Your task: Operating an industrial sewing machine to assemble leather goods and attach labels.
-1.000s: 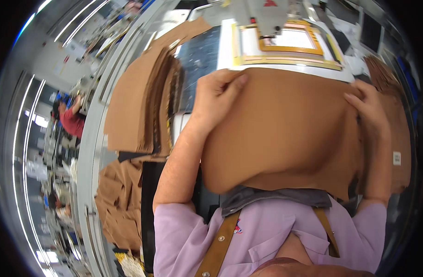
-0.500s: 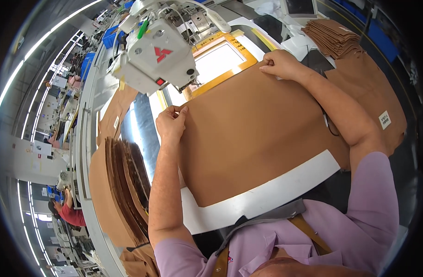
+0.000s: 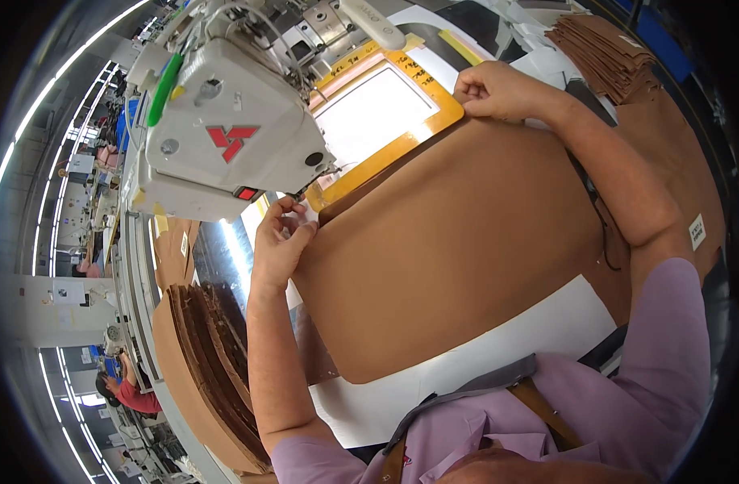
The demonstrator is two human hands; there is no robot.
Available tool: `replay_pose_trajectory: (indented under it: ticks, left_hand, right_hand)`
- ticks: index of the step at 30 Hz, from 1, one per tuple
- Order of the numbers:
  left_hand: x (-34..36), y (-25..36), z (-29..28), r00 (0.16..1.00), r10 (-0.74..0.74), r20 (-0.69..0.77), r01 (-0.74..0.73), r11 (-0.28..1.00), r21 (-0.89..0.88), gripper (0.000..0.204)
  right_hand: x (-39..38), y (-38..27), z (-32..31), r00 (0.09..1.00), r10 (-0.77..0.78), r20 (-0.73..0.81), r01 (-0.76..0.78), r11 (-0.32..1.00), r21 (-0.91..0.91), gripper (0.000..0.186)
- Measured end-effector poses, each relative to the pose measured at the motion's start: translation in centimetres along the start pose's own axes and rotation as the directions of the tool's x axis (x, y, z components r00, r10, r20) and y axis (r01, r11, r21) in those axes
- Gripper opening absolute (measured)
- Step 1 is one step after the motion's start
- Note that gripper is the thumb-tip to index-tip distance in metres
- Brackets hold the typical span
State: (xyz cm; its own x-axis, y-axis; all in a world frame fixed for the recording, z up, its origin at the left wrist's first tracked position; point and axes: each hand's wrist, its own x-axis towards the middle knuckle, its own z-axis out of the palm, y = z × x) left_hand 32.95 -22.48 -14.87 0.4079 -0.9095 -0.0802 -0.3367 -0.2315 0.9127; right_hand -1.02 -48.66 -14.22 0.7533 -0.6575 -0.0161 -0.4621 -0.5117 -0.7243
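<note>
Beneath the sewing machine (image 3: 224,129), both hands, left (image 3: 279,242) and right (image 3: 494,90), pinch the brown fabric panel's (image 3: 458,242) far corners.

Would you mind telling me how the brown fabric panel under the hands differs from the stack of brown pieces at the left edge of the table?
The brown fabric panel is a single piece lying flat, while the stack of brown pieces holds many layers that fan out at their edges. The left hand and the right hand pinch the panel's far corners; nothing touches the stack. The panel reaches the orange frame by the sewing machine; the stack sits apart. Both are the same tan brown.
</note>
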Motion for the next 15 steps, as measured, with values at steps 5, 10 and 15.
replay_pose_trajectory:
  ticks: [5, 10, 15]
  left_hand:
    - [-0.1, 0.2, 0.4, 0.994, 0.109, 0.01, -0.105, 0.928, 0.358, 0.023]
    - [-2.0, 2.6, 1.8, 0.998, -0.043, -0.048, 0.053, 0.976, 0.21, 0.025]
    - [-1.8, 0.8, 1.4, 0.992, 0.093, -0.088, -0.047, 0.902, 0.429, 0.019]
  right_hand:
    - [0.5, 0.7, -0.1, 1.0, 0.029, 0.006, -0.03, 0.996, 0.089, 0.009]
    - [0.4, 0.4, 0.2, 0.996, 0.084, 0.033, -0.087, 0.989, 0.118, 0.011]
    - [0.4, 0.6, 0.3, 0.999, 0.009, -0.048, -0.005, 0.997, 0.077, 0.012]
